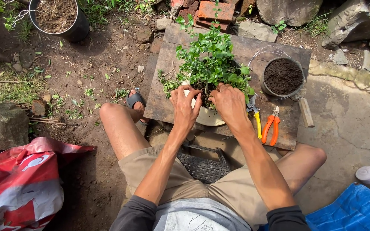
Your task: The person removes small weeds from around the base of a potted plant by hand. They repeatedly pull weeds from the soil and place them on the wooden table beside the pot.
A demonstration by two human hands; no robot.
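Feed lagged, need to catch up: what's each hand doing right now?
Left hand: fingers spread, pressing the soil at the plant's base, holding nothing.
Right hand: the same, on the soil in the pot.

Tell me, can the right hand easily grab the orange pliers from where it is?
Probably yes. The right hand rests on the soil of the leafy potted plant, and the orange pliers lie uncovered on the wooden board just beside it; only the yellow-handled cutters lie between.
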